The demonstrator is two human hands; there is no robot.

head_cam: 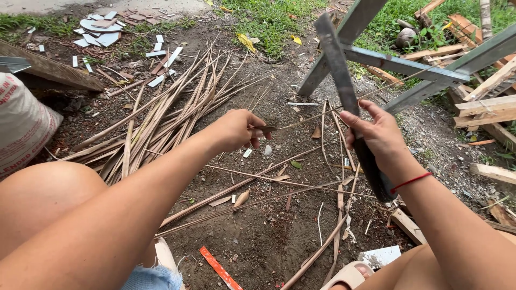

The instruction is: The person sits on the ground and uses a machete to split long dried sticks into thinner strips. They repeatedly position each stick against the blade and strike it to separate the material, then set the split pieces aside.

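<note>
- Outdoors, bare dirt ground (269, 236) littered with chips and pebbles fills most of the head view, with grass along the top edge.
- Grey metal bars (398, 64) crossing in a frame stand at upper right, just behind the raised blade, beside a stack of pale wooden planks (484, 102).
- Long dried leaf strips (161, 118) lie fanned in a heap at left, well apart from the right hand; a printed white sack (21, 123) sits at the left edge beside them.
- Broken white tile pieces (99, 27) are scattered at top left.
- Looser strips and thin ribs cross the ground between the person's knees, under both arms.
- A long dark knife (341, 80) is held upright and slightly tilted, its handle wrapped tight in the right hand (379, 137), whose wrist carries a red string.
- Left hand (236, 129) pinches closed on the end of a thin leaf midrib (322, 111), which runs rightward and meets the blade just above the right hand's fingers.
- An orange strip (220, 268) lies on the dirt near the bottom edge, by a sandalled foot (349, 276).
</note>
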